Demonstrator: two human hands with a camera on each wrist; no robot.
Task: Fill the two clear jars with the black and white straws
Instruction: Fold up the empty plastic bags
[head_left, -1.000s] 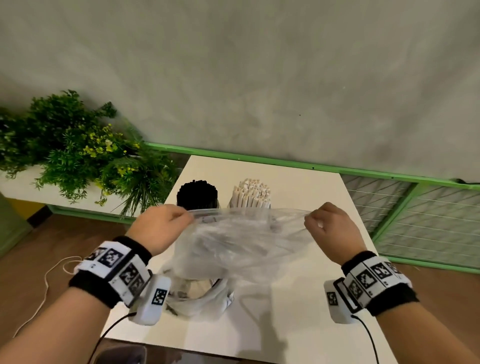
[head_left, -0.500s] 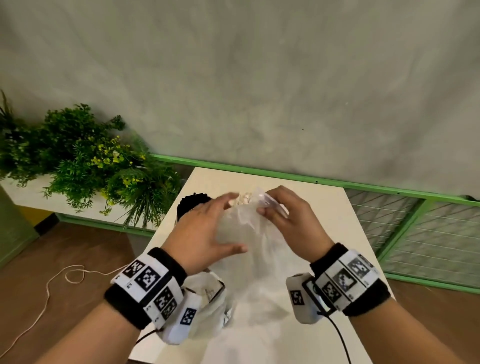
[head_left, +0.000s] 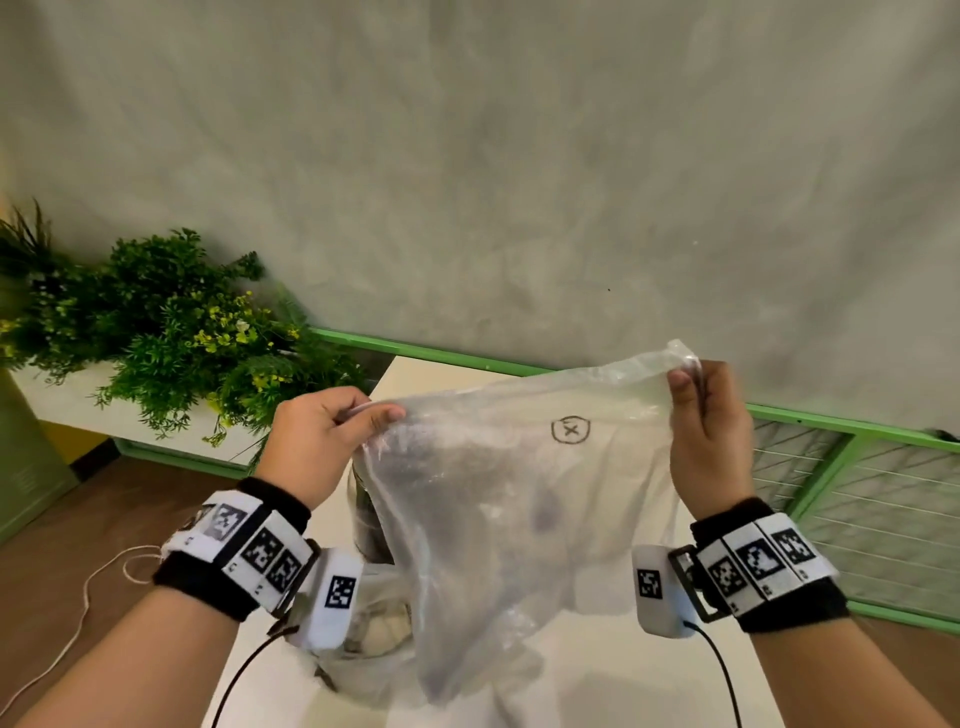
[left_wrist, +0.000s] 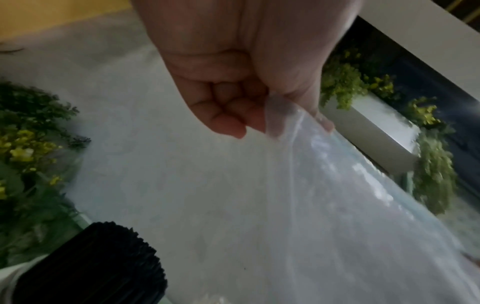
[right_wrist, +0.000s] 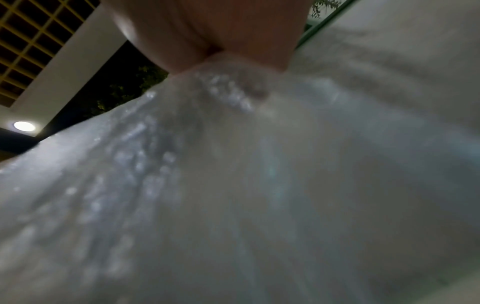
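Observation:
I hold a clear, empty plastic bag (head_left: 509, 478) stretched out in the air above the white table (head_left: 597, 686). My left hand (head_left: 337, 421) pinches its left top corner. My right hand (head_left: 696, 395) pinches the right top corner, a little higher. A circled x is drawn on the bag. Behind the bag, one clear jar (head_left: 366, 514) shows as a dark edge; the other jar is hidden. The bundle of black straws (left_wrist: 93, 265) stands upright below my left hand in the left wrist view. The white straws are not visible. The bag (right_wrist: 233, 185) fills the right wrist view.
Another crumpled plastic bag (head_left: 363, 644) lies on the table near my left wrist. Green plants (head_left: 171, 332) in a white planter stand left of the table. A green railing (head_left: 831, 431) with wire mesh runs behind and to the right. A white cord (head_left: 98, 577) lies on the floor at left.
Half a second ago my hands were together at the bag's top in front of the jars. They have pulled apart and lifted, spreading the bag flat.

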